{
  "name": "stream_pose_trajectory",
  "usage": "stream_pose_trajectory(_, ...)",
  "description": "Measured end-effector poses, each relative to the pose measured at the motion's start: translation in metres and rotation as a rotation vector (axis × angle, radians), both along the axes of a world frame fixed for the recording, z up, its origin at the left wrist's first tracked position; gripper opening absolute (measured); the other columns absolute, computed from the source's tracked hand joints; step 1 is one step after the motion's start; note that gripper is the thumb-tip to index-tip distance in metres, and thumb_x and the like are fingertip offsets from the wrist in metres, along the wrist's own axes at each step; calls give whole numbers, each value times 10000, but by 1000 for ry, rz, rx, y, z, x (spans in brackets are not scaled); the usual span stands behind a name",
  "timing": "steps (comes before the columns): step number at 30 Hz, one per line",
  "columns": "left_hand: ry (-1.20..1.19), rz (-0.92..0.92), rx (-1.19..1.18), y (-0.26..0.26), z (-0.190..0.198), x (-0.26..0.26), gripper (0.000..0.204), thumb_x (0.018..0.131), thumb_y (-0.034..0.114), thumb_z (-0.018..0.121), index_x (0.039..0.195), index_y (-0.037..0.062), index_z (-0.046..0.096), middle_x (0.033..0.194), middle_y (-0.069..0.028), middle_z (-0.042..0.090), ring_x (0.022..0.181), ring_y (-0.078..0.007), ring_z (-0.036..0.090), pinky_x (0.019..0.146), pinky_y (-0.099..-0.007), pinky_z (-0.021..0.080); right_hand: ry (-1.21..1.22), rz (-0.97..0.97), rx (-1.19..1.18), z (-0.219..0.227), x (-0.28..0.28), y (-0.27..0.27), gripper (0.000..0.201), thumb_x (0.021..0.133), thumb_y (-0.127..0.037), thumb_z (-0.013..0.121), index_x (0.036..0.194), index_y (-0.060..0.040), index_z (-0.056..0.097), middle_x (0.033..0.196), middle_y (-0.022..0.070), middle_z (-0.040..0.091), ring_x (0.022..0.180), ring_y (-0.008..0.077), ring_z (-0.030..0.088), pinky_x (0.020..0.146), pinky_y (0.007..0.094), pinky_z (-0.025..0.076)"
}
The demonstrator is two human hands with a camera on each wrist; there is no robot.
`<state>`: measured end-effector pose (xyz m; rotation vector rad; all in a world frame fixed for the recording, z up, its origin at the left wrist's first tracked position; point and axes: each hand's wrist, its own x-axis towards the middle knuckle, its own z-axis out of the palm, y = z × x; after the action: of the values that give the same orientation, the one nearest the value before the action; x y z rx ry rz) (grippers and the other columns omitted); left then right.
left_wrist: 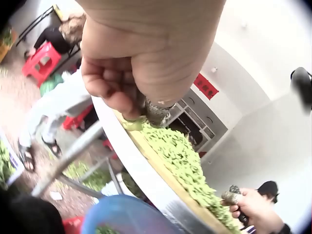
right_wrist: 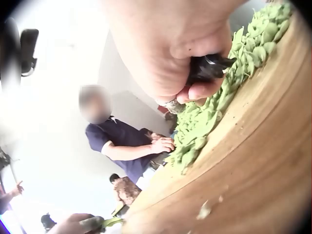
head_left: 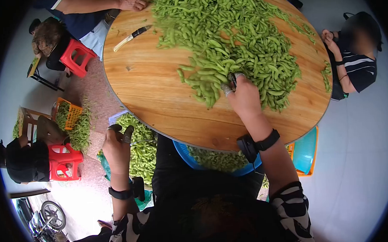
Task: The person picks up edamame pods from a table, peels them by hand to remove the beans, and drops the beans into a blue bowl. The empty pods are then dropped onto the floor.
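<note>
Green pods (head_left: 225,54) lie heaped on a round wooden table (head_left: 158,88). My right hand (head_left: 246,97) is at the near edge of the heap, fingers curled round a black-handled tool (right_wrist: 207,68); its far end is hidden. Grey coverings wrap some fingertips of both hands. Left of the table edge, my left hand (head_left: 116,152) hangs above a container of pods (head_left: 143,160). Between its thumb and fingers it pinches a green pod (left_wrist: 130,124), mostly hidden by the hand in the left wrist view.
A folding knife (head_left: 132,38) lies on the table's left part. Below the near rim stands a blue basin (head_left: 184,156) holding pods. A person's hand (head_left: 133,3) rests at the far left rim; another person (head_left: 359,55) sits at the right. Red stools (head_left: 77,57) stand at the left.
</note>
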<state>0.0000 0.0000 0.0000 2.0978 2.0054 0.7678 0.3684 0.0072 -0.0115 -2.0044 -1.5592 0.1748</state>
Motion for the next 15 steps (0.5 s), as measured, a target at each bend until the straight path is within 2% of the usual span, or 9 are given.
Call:
stream_pose_trajectory(2,-54,37,115,-2,7,16,223,809,218,740,896,43,633,683,-121,638,557,-238,616,513,-343,472,-123,-29,12,-3,-1,3,307,758,-196,725,960,-11,585,922,186,618,781,364,632,668,432,523)
stream_pose_trajectory(4,-157,-197,247,-7,13,49,110,837,128,699,867,44,633,718,-116,644,562,-249,605,518,-337,474,-105,-8,81,9,-4,-17,287,755,-190,724,934,-12,587,908,181,616,780,365,628,662,429,520)
stream_pose_trajectory(6,-350,-414,176,-9,16,88,57,833,40,653,886,30,633,814,-150,661,708,-294,652,623,-358,517,1,60,157,21,-4,-44,249,744,-156,728,913,-20,606,894,162,617,772,361,615,653,417,513)
stream_pose_trajectory(7,-449,-532,168,-9,12,108,107,829,17,631,936,25,630,856,-156,657,754,-319,648,661,-372,523,-3,57,148,22,-3,-57,249,744,-156,728,913,-20,606,894,162,617,772,361,615,653,417,513)
stream_pose_trajectory(10,-450,-858,139,-7,18,159,249,826,19,571,1075,18,578,967,-196,607,775,-372,613,669,-432,498,80,276,221,28,-1,-92,250,725,-95,738,944,-34,634,915,143,629,788,339,624,674,393,520)
stream_pose_trajectory(11,-456,-864,136,-5,16,167,249,826,19,571,1075,18,578,967,-196,607,775,-372,613,669,-432,498,112,303,209,32,-1,-101,254,720,-77,740,950,-37,641,920,138,632,794,332,628,683,385,523)
stream_pose_trajectory(13,-383,-1054,-219,-4,15,179,202,852,51,539,1046,17,583,897,-197,604,759,-406,592,674,-441,485,78,334,239,42,0,-110,238,722,-70,739,939,-39,645,923,127,634,813,320,638,695,366,530)
stream_pose_trajectory(14,-577,-1039,-659,-7,11,181,154,905,110,533,1021,27,590,799,-122,606,710,-327,599,647,-399,485,129,309,242,43,2,-113,255,721,-66,737,957,-36,645,923,127,634,807,322,637,697,362,532)
stream_pose_trajectory(15,-569,-1047,-661,-9,11,181,154,905,110,533,1021,27,590,799,-122,606,710,-327,599,647,-399,485,181,283,247,43,3,-116,272,720,-63,735,976,-32,645,924,127,634,801,323,637,699,358,534)
